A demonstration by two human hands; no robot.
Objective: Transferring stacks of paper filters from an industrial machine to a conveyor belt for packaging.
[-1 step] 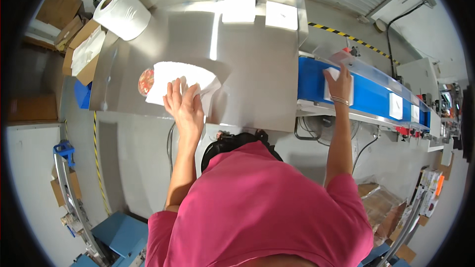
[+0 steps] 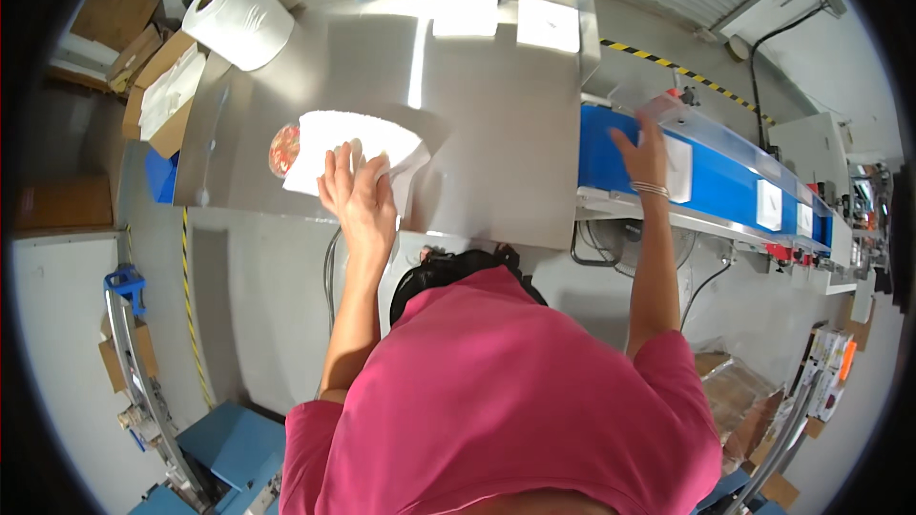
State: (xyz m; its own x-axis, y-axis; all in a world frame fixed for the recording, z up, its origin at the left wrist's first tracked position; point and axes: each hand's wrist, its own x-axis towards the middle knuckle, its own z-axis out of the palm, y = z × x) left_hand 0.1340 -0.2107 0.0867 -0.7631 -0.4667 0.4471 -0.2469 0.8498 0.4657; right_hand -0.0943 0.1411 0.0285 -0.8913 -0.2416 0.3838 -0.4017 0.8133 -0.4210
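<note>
Left hand (image 2: 359, 193) rests on white cloth (image 2: 355, 130), fingers loosely spread; can't tell if pinching. Cloth lies on worktop (image 2: 506, 143), left edge meeting red-patterned round piece (image 2: 283, 151). Right hand (image 2: 646, 154) blurred, open, over blue conveyor belt (image 2: 599, 157). Light, even finger pressure should avoid bunching.

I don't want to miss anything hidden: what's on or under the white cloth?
The left hand is on the white cloth. A reddish round thing shows at the cloth's left edge; anything underneath is covered.
</note>
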